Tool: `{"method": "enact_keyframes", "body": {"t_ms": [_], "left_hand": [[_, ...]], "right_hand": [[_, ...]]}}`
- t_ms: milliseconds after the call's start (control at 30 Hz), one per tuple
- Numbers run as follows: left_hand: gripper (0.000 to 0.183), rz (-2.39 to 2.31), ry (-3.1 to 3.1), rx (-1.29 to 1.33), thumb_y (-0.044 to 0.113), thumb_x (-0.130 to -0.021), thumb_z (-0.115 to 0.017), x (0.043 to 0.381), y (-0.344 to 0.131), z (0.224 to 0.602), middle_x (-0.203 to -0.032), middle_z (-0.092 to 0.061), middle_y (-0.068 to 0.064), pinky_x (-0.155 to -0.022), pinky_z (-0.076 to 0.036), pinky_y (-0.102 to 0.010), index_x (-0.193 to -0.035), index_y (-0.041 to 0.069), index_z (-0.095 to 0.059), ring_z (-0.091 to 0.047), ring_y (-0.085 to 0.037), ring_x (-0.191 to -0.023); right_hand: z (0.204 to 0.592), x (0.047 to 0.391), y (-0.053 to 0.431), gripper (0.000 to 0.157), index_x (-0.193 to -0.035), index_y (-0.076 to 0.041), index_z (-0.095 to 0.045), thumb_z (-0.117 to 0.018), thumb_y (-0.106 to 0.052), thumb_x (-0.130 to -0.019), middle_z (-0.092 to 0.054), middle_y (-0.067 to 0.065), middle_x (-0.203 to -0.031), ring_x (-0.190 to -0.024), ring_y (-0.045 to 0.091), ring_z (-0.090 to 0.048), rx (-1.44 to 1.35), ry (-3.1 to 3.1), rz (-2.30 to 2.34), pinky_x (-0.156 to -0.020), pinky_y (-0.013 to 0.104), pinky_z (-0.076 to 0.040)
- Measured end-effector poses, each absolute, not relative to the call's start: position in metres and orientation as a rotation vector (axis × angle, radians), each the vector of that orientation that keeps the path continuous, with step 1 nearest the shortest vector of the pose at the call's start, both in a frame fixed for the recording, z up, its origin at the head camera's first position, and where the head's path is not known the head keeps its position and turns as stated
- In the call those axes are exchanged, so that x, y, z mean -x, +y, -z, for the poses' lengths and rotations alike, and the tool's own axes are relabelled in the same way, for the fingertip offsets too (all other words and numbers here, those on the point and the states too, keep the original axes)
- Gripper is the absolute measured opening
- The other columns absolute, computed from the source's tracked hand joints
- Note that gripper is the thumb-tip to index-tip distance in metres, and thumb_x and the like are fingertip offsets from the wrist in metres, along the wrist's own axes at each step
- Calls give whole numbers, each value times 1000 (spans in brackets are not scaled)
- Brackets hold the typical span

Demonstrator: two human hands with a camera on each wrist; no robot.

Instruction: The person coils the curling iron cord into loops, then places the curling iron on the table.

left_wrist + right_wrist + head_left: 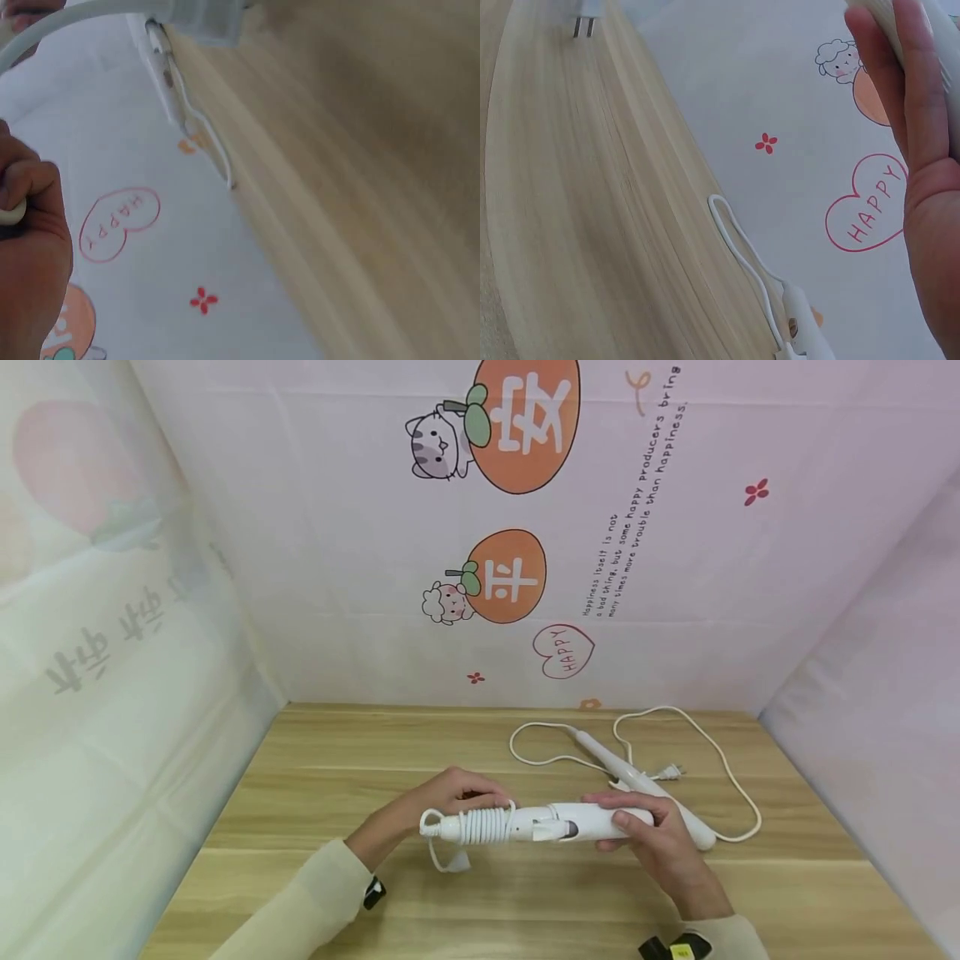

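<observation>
The right hand [930, 187] was cut off by the right wrist view's edge; the left wrist view was blurred.

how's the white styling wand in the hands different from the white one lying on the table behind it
The white styling wand held in both hands has its cord coiled tightly round the handle; the white styling wand lying on the wooden table has its cord trailing in loose loops. The held one sits crosswise, gripped by the left hand and right hand; the other lies diagonally, untouched. Both are slim and white.

Pale wooden table [315, 777], a second white curling iron [637, 781] and its loose cord [738, 793] on it.
</observation>
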State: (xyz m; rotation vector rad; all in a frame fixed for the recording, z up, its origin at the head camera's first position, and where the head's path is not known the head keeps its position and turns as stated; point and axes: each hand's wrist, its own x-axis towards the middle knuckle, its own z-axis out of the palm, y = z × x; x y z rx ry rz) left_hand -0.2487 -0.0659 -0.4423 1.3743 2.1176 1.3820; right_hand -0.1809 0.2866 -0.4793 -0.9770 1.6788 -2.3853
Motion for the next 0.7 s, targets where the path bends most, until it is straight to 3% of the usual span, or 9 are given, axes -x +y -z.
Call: {"method": "enact_keyframes", "body": {"t_ms": [33,133,267,367,500,700], "left_hand": [[25,-1417,2133,-1357,9,-112,-59,247,-64,445,-121,-80,-19,-85,-59,-21,-125,-3,-77,-68,1,-96],[27,-1542,2122,-1148,2,-110,-58,241,-58,452,-110,-78,-19,-77,-57,-19,-131,-8,-71,-65,-2,-88],[30,-1686,2030,-728,6,-112,-54,236,-54,456,-93,-67,-3,-71,-52,-16,-137,-4,-68,-57,-3,-81],[30,-1760,1917,-586,20,-117,-48,234,-52,457,-87,-59,4,-66,-47,-17,-119,-2,-67,-50,-3,-71],[30,-1836,1762,-569,26,-117,-45,232,-49,458,-78,-50,4,-54,-30,-20,-96,8,-55,-33,-4,-55],[37,-1801,1815,-530,32,-118,-46,228,-44,456,-79,-52,6,-49,-30,-18,-135,10,-72,-36,-3,-55]], "right_hand": [[479,180,286,52,-131,-5,-78,-41,21,-105,-76,11,-137,-124,20,-72,952,1684,2407,-82,35,-67],[477,180,284,49,-132,-2,-77,-41,20,-106,-76,13,-137,-124,21,-73,919,1697,2466,-83,35,-67],[474,180,280,45,-133,4,-74,-40,19,-107,-75,17,-138,-126,24,-73,907,1701,2525,-84,36,-66],[471,180,278,45,-131,2,-76,-41,19,-107,-75,16,-137,-123,24,-74,902,1710,2558,-84,35,-66],[468,181,276,45,-131,3,-75,-41,20,-107,-75,18,-136,-124,25,-73,911,1716,2598,-84,36,-66],[465,186,271,35,-127,12,-73,-46,20,-106,-77,20,-131,-125,26,-73,835,1823,2695,-84,40,-66]]}}
